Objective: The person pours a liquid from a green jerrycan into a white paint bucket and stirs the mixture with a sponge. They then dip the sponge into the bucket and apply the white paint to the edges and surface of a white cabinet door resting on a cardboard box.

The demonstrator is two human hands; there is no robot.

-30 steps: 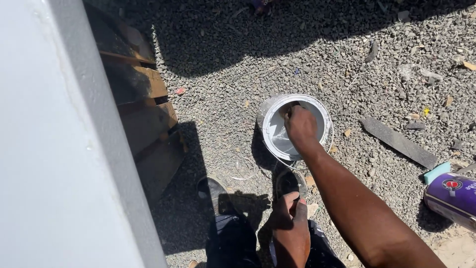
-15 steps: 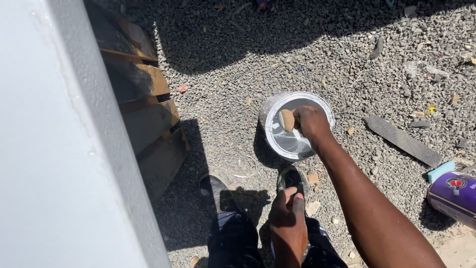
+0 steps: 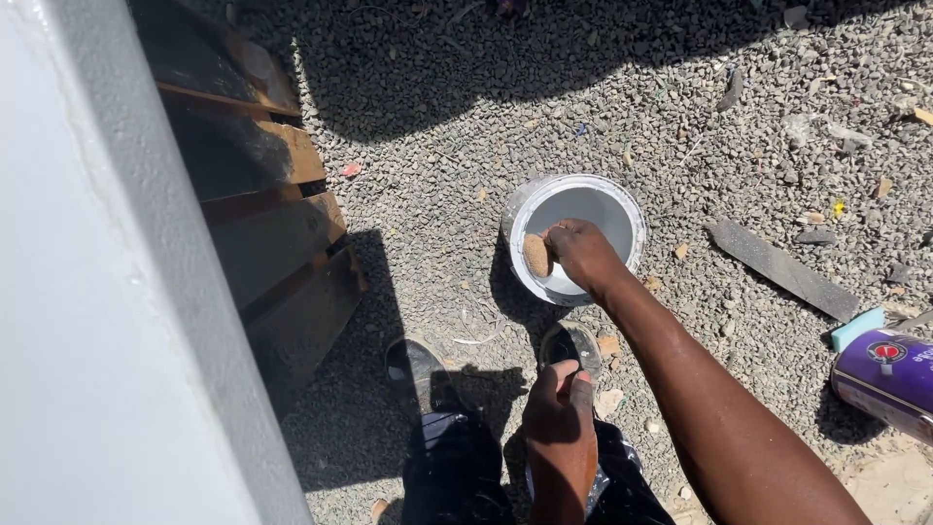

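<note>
Purple can — red-and-white label, lying on gravel, right edge

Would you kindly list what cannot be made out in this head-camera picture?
- Bottom of the white paint bucket: partly covered by the right hand.
- Tan sponge: its far end is hidden in that hand's grip.
- Purple can: cut off by the right edge.
- Left hand: the palm faces down, so whether it grips anything is unclear.
</note>
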